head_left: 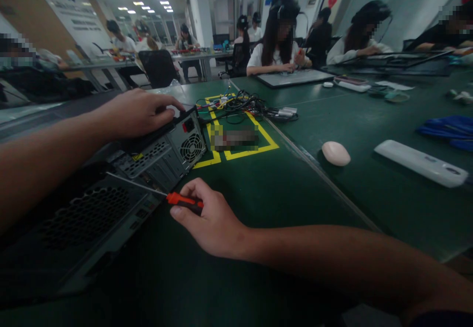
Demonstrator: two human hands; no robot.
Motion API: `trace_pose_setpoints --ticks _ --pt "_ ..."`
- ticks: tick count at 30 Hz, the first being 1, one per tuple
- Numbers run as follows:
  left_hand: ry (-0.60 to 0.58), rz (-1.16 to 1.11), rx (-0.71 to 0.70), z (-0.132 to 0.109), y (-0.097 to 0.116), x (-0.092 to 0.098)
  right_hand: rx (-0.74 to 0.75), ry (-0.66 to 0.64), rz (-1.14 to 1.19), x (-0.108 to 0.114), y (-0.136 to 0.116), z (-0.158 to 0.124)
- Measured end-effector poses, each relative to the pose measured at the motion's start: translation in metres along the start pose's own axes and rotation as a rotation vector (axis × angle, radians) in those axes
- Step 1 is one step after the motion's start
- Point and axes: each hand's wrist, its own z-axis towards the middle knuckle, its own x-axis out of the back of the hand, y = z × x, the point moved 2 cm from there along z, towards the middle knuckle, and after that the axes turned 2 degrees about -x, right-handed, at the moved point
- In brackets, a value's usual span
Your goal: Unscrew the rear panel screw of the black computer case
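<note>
My right hand (209,216) is closed around the red and black handle of a screwdriver (184,200). Its long thin shaft points left, across the opened computer case (155,157); whether the tip touches anything is unclear. Fan grille, slots and a red switch show on the case's rear panel. Over the top edge of this case lies my left hand (144,113), gripping it with curled fingers and the thumb below. Closer to me, a dark perforated panel (88,213) with port openings along its edge leans at the lower left.
Yellow tape (254,152) marks the green table (236,179), with a tangle of cables (247,105) and a pixelated object (234,137) within. Rightward lie a pale rounded object (335,153), a white elongated device (421,162) and blue cloth (449,131). People work across the table.
</note>
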Motion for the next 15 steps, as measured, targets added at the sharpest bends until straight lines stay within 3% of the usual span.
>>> trace_pose_setpoints --ticks 15 --pt "0.014 0.006 -0.008 -0.0001 -0.0021 -0.0012 -0.003 0.012 0.015 -0.0016 -0.0008 -0.0017"
